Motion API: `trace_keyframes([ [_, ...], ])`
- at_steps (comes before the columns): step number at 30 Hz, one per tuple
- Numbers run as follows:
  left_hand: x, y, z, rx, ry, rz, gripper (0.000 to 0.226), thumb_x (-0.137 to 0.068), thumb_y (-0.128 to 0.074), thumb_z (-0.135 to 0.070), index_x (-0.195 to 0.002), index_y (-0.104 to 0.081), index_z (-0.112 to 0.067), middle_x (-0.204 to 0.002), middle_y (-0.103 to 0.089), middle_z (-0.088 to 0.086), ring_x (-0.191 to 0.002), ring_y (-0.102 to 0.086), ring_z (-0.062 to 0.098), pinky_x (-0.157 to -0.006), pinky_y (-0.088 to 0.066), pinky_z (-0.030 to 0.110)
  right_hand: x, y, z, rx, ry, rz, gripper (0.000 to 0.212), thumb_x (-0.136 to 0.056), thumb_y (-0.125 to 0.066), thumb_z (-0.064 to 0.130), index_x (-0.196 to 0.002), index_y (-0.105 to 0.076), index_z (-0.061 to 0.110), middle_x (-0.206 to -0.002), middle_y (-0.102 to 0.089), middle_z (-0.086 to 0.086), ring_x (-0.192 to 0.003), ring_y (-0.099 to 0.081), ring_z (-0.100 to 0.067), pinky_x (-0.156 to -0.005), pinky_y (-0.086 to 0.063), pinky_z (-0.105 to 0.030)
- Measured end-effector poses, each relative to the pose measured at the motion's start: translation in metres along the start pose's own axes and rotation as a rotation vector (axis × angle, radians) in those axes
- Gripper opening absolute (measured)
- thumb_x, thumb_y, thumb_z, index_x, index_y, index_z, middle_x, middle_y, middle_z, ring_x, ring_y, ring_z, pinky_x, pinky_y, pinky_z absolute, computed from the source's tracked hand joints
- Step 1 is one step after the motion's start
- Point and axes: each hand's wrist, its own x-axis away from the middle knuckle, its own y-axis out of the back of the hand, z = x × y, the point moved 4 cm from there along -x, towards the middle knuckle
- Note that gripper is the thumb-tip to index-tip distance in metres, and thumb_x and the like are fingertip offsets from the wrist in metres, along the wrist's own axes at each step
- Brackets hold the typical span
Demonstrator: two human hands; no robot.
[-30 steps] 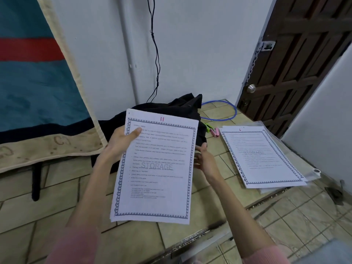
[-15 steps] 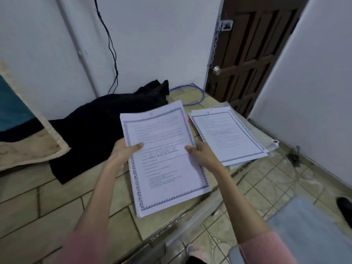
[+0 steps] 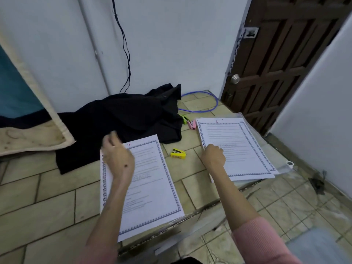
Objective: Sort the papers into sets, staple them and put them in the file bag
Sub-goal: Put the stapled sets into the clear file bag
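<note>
A set of bordered printed papers (image 3: 152, 180), marked 11 in red, lies flat on the raised tiled step. My left hand (image 3: 118, 159) hovers blurred over its top left corner, fingers loose and holding nothing. A second stack of papers (image 3: 245, 149), marked 6, lies to the right on a clear file bag (image 3: 283, 164). My right hand (image 3: 214, 155) rests on that stack's left edge with its fingers curled under; whether it pinches a sheet is hidden. A yellow stapler (image 3: 178, 153) sits between the two stacks.
Black cloth (image 3: 123, 126) lies behind the left set. A pink stapler (image 3: 192, 124) and a green one (image 3: 184, 119) sit by the cloth. A blue cable (image 3: 207, 109) loops near the brown door (image 3: 276, 63). The step's edge (image 3: 190, 218) drops to a lower floor.
Both hands lowered the set marked 11 onto the step and let go. My right hand moved right onto the other stack. The yellow stapler came into sight.
</note>
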Motion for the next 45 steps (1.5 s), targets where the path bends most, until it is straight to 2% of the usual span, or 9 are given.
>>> trace_keyframes([
  [7,0.030,-0.124,-0.128,0.595,0.305,0.829,0.016,-0.084,-0.059,-0.026,-0.074,-0.056,-0.013,-0.043,-0.061,-0.008,-0.064,-0.062,0.018,-0.071,-0.053,0.026,-0.006,0.021,-0.011,-0.216,0.035,-0.026,0.017,-0.087,-0.043,0.013,-0.071,-0.046,0.009,-0.094,-0.052,-0.018,-0.092,-0.055,-0.035,-0.075,-0.042,-0.034],
  [10,0.041,-0.157,-0.140,0.626,0.315,0.883,0.034,-0.083,-0.064,-0.034,-0.092,-0.063,-0.002,-0.074,-0.066,0.012,-0.063,-0.057,0.017,-0.062,-0.046,0.021,-0.011,0.022,-0.016,-0.307,0.099,-0.026,0.034,-0.088,-0.048,0.022,-0.056,-0.038,0.015,-0.076,-0.051,-0.014,-0.073,-0.049,-0.029,-0.063,-0.033,-0.029],
  [15,0.043,-0.175,-0.147,0.549,0.321,0.734,0.008,-0.080,-0.064,-0.021,-0.076,-0.064,-0.013,-0.098,-0.069,0.023,-0.081,-0.067,0.033,-0.072,-0.059,0.040,-0.012,0.020,-0.028,-0.330,0.250,0.109,0.040,-0.092,-0.049,0.021,-0.055,-0.049,0.007,-0.055,-0.047,-0.005,-0.057,-0.047,-0.021,-0.055,-0.038,-0.030],
  [19,0.043,-0.173,-0.146,0.401,0.167,0.690,0.027,-0.083,-0.065,-0.020,-0.106,-0.068,-0.006,-0.109,-0.068,0.015,-0.102,-0.063,0.028,-0.085,-0.051,0.033,-0.014,0.021,-0.043,-0.511,0.252,0.344,0.036,-0.092,-0.054,0.023,-0.066,-0.059,-0.001,-0.063,-0.051,-0.010,-0.065,-0.050,-0.020,-0.072,-0.051,-0.039],
  [22,0.040,-0.168,-0.143,0.459,0.074,0.672,0.028,-0.091,-0.056,-0.011,-0.118,-0.062,-0.007,-0.121,-0.064,0.009,-0.112,-0.058,0.026,-0.088,-0.044,0.027,-0.025,0.040,-0.066,-0.507,0.190,0.057,0.024,-0.093,-0.055,0.017,-0.112,-0.066,0.009,-0.115,-0.066,-0.011,-0.105,-0.059,-0.022,-0.088,-0.038,-0.023],
  [26,0.026,-0.140,-0.130,0.639,0.060,0.702,0.032,-0.095,-0.048,-0.004,-0.127,-0.053,-0.002,-0.130,-0.057,0.011,-0.118,-0.054,0.026,-0.090,-0.042,0.025,-0.034,0.058,-0.094,-0.624,0.018,-0.167,0.059,-0.093,-0.055,0.030,-0.144,-0.031,0.012,-0.141,-0.044,-0.010,-0.132,-0.038,-0.029,-0.108,-0.029,-0.041],
  [33,0.005,-0.047,-0.025,0.610,0.222,0.466,0.033,-0.097,-0.046,-0.014,-0.128,-0.048,-0.004,-0.125,-0.059,0.011,-0.104,-0.060,0.026,-0.083,-0.046,0.029,0.010,0.029,0.004,-0.834,0.282,0.053,0.013,-0.093,-0.054,0.018,-0.086,-0.058,0.008,-0.075,-0.059,-0.003,-0.064,-0.052,-0.017,-0.058,-0.043,-0.025],
  [40,0.026,0.011,0.078,0.183,0.345,0.222,0.034,-0.094,-0.047,-0.011,-0.125,-0.052,0.001,-0.127,-0.057,0.019,-0.114,-0.055,0.034,-0.096,-0.044,0.036,0.086,-0.042,0.088,-0.733,0.460,0.129,0.040,-0.093,-0.042,-0.002,-0.132,-0.044,0.007,-0.098,-0.059,-0.001,-0.073,-0.051,0.000,-0.055,-0.036,-0.002],
  [45,0.040,0.016,0.093,-0.078,0.348,0.219,0.030,-0.089,-0.050,-0.010,-0.117,-0.050,0.002,-0.121,-0.049,0.024,-0.116,-0.041,0.039,-0.088,-0.039,0.040,0.088,-0.061,0.090,-0.537,0.467,0.140,0.049,-0.088,-0.045,-0.004,-0.136,-0.044,0.008,-0.122,-0.057,-0.013,-0.107,-0.055,-0.026,-0.074,-0.039,-0.020],
])
